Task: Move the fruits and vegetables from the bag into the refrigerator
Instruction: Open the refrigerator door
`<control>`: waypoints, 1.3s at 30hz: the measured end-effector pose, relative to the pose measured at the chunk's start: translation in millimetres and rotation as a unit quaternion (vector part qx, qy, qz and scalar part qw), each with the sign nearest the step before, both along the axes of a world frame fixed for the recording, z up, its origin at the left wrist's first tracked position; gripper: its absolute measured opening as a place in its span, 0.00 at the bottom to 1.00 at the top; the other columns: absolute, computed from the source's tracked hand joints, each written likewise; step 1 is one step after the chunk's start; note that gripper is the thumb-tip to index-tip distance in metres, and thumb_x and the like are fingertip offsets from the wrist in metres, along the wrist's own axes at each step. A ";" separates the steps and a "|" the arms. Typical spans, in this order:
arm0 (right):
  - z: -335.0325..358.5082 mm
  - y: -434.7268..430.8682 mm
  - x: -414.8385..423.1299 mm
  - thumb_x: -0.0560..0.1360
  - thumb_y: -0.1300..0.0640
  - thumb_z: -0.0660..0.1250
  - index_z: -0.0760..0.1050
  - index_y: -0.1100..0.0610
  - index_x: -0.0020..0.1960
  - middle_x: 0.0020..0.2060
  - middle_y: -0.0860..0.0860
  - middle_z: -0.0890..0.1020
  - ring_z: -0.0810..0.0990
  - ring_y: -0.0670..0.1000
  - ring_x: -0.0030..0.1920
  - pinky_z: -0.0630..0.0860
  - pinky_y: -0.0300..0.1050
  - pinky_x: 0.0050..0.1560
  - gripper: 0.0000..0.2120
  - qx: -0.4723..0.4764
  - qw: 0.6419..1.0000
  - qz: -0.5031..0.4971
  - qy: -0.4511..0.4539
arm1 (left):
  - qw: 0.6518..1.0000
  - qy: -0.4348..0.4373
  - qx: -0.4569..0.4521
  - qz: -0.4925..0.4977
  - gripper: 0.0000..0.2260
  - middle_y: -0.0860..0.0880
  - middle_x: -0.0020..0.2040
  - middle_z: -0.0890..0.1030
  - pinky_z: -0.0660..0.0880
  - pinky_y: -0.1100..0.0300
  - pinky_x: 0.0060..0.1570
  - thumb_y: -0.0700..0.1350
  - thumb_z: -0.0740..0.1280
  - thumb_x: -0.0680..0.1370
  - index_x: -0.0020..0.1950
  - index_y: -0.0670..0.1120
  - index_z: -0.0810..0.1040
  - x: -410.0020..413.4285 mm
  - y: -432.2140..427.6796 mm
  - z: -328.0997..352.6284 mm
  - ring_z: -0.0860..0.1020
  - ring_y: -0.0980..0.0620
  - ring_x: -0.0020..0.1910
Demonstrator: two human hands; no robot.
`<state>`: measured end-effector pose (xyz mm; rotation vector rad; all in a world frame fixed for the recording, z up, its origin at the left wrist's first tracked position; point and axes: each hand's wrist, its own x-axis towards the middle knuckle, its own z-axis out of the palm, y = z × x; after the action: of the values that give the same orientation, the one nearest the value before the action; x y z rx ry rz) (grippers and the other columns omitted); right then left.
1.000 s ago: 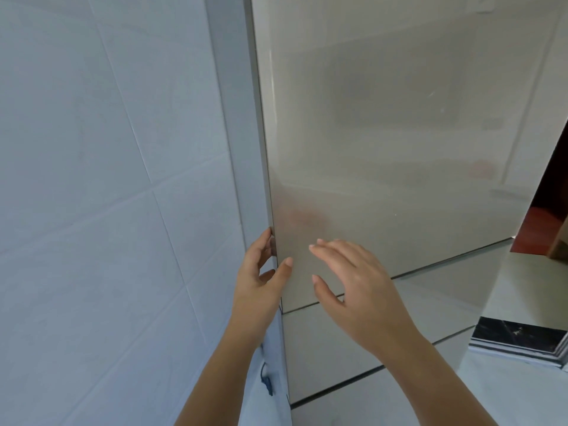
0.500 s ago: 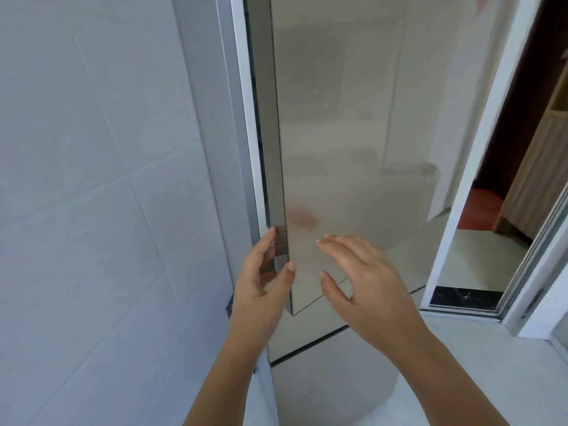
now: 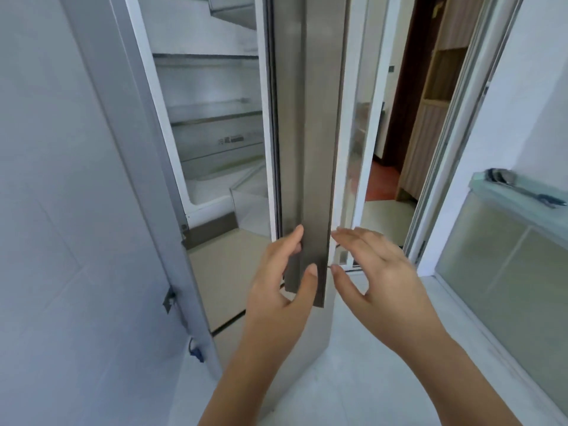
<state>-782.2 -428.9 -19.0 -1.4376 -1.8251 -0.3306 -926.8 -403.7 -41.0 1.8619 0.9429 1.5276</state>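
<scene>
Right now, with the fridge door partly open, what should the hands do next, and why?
Probably swing the door wider. The left hand grips its lower edge while the right hand hovers open beside it, and the door still stands edge-on before the shelves. No bag or produce is in view.

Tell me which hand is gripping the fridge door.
The left hand: its fingers wrap the door edge. The right hand hovers open beside it.
</scene>
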 end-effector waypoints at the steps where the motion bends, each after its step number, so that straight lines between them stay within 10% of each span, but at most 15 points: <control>1: -0.3 -6.9 6.4 0.73 0.50 0.58 0.75 0.57 0.60 0.54 0.51 0.80 0.76 0.52 0.55 0.71 0.46 0.57 0.19 0.004 1.000 -0.012 0.002 | 1.000 0.001 0.004 -0.013 0.19 0.60 0.59 0.75 0.71 0.63 0.59 0.53 0.60 0.73 0.63 0.64 0.66 7.2 -4.0 0.1 0.73 0.61 0.60; 11: 2.1 -61.4 61.2 0.73 0.51 0.58 0.75 0.60 0.60 0.58 0.55 0.78 0.74 0.55 0.58 0.70 0.47 0.58 0.20 0.043 0.992 -0.117 0.022 | 0.990 0.019 0.025 -0.136 0.19 0.58 0.62 0.73 0.67 0.69 0.60 0.50 0.61 0.73 0.65 0.52 0.71 76.4 -34.0 6.5 0.71 0.61 0.62; 18: 9.0 -76.1 73.0 0.73 0.53 0.59 0.75 0.61 0.59 0.58 0.55 0.78 0.75 0.56 0.57 0.69 0.47 0.58 0.19 0.066 0.987 -0.147 -0.004 | 0.989 0.056 0.123 -0.054 0.17 0.50 0.64 0.73 0.62 0.73 0.61 0.48 0.59 0.75 0.61 0.45 0.75 77.6 -34.0 11.3 0.70 0.58 0.64; 30: 10.4 6.1 32.8 0.70 0.52 0.56 0.69 0.62 0.65 0.64 0.59 0.73 0.69 0.63 0.66 0.64 0.65 0.62 0.26 0.006 0.989 -0.137 -0.061 | 0.939 0.254 0.199 0.121 0.19 0.41 0.62 0.76 0.72 0.47 0.57 0.47 0.58 0.73 0.59 0.41 0.76 42.4 11.2 8.3 0.75 0.40 0.60; 39: -8.3 33.2 78.7 0.65 0.53 0.74 0.66 0.63 0.68 0.66 0.58 0.72 0.60 0.58 0.69 0.63 0.67 0.61 0.36 -0.011 0.962 -0.243 -0.123 | 0.937 0.265 0.206 0.094 0.18 0.41 0.62 0.76 0.73 0.44 0.54 0.48 0.58 0.74 0.60 0.43 0.73 87.6 45.8 6.5 0.75 0.39 0.59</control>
<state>-703.5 -395.7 -27.3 -1.9256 -1.6421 -0.7664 -839.2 -357.9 -34.5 2.6401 1.1206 1.4337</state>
